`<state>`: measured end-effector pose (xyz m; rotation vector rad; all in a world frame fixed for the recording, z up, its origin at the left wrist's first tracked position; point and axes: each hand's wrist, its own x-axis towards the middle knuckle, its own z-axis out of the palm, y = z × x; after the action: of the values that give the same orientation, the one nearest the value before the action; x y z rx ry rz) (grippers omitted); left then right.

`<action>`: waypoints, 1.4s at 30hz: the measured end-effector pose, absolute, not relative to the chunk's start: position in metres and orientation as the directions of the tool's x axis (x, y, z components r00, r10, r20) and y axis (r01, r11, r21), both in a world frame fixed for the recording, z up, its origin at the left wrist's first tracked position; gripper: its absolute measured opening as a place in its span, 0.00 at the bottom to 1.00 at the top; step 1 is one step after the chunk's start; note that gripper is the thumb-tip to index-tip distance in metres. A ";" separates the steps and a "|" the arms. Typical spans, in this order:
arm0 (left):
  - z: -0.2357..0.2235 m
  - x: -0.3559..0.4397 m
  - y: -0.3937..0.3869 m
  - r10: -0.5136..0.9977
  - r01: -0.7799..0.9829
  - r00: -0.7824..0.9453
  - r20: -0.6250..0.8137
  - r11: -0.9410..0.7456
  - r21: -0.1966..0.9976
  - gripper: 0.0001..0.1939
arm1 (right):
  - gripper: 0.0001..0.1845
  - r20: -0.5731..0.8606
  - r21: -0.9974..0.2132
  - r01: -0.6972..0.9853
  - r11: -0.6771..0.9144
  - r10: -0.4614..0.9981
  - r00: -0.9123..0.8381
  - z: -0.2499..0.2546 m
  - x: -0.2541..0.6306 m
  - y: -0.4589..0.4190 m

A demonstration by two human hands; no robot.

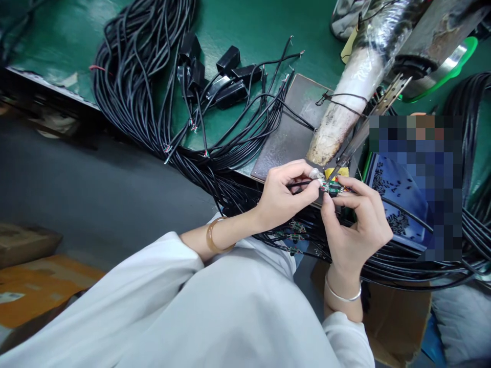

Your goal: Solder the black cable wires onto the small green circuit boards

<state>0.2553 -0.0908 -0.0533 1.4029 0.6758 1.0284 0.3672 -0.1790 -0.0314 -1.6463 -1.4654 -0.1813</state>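
Note:
Between my fingertips is a small green circuit board [333, 187] with thin coloured wires at its ends. My left hand [286, 194] is closed, pinching a black cable [301, 183] at the board's left end; a pale wrap covers one fingertip. Thumb and fingers of my right hand [355, 217] grip the board from the right, where another cable leads away. Just above the board, a soldering iron [355, 140] slants down with its tip close to it; whether they touch I cannot tell. A yellow pad [339, 173] lies behind the tip.
A wrapped duct [341, 112] descends over a metal plate [291, 117]. Bundled black cables [134, 66] and black housings [230, 79] cover the green bench [257, 25]. At right, a blue tray [402, 194] holds small black parts. More wired boards [295, 237] hang below my hands.

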 end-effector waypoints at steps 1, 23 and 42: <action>-0.053 0.255 -0.091 0.879 -0.181 0.437 0.191 -0.122 0.976 0.05 | 0.07 0.627 -0.505 0.857 0.101 0.726 0.284 -0.031 0.367 -0.179; -0.052 0.258 -0.093 0.885 -0.196 0.424 0.193 -0.119 0.973 0.04 | 0.07 0.655 -0.503 0.860 0.084 0.686 0.316 -0.034 0.364 -0.180; -0.050 0.256 -0.092 0.886 -0.163 0.448 0.123 -0.055 0.985 0.04 | 0.08 0.614 -0.529 0.844 0.087 0.727 0.309 -0.032 0.366 -0.181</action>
<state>0.2561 -0.0919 -0.0503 1.3545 0.7080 0.9820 0.3656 -0.1811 -0.0318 -1.6622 -1.4443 -0.1617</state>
